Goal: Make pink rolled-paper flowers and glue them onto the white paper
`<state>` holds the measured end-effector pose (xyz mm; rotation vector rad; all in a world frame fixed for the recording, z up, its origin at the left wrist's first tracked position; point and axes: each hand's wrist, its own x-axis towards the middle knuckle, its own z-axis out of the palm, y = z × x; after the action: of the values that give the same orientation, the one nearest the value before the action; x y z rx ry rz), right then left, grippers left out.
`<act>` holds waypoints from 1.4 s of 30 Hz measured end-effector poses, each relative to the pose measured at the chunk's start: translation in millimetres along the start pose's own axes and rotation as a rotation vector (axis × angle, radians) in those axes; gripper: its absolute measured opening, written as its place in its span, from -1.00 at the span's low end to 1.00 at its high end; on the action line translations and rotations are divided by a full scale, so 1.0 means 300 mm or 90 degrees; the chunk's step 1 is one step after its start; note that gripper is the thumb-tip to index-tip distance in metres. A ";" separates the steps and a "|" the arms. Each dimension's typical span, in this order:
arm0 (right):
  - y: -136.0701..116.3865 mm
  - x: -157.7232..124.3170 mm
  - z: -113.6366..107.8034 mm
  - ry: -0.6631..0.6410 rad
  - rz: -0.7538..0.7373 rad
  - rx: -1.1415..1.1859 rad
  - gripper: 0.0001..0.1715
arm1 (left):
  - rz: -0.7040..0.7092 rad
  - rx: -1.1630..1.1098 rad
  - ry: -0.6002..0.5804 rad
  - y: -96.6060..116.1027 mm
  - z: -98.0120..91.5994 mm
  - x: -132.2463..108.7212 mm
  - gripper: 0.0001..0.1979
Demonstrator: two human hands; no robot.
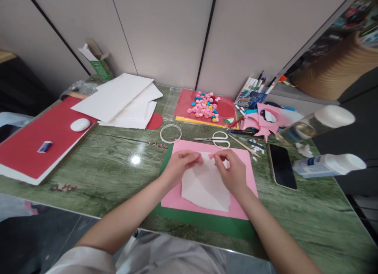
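My left hand [183,164] is closed in a pinch over a white sheet of paper [205,187]. A pinkish patch shows at its fingertips, but I cannot tell whether it is paper or skin. My right hand [233,169] pinches a small piece of pink paper [211,156] between thumb and finger, a little apart from the left. Beneath the white sheet lies a larger pink sheet [174,197], which rests on a green sheet [203,223]. White-handled scissors [221,140] lie just beyond the hands, beside a roll of clear tape [171,134].
Behind are small pink, blue and yellow curled pieces [205,106] on red paper [183,102]. Pink cut scraps [262,120], a phone [282,165] and two bottles [327,165] stand or lie rightward. White sheets [118,95] and a red board [26,148] with a mouse [80,124] are left.
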<state>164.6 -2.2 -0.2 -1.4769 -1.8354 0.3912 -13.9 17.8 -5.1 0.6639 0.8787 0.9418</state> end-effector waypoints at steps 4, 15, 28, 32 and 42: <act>0.026 0.108 -0.013 -0.256 0.093 0.098 -0.79 | 0.076 -0.007 0.118 0.050 -0.064 0.049 -0.78; -0.054 0.390 0.093 -0.688 -0.140 -0.017 -0.83 | 0.133 0.556 0.076 0.108 -0.141 0.082 -0.80; -0.035 0.257 0.117 -0.486 -0.040 -0.055 -0.79 | 0.103 0.714 0.010 0.085 -0.116 0.069 -0.82; -0.030 0.240 0.121 -0.472 -0.022 -0.044 -0.83 | 0.106 0.704 0.008 0.069 -0.120 0.071 -0.85; -0.027 0.217 0.129 -0.430 -0.014 -0.046 -0.87 | 0.099 0.759 0.015 0.066 -0.114 0.076 -0.85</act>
<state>127.2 64.3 1.6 -1.4761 -2.3996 0.9053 -44.5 50.5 -13.7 1.7488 1.4076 0.4735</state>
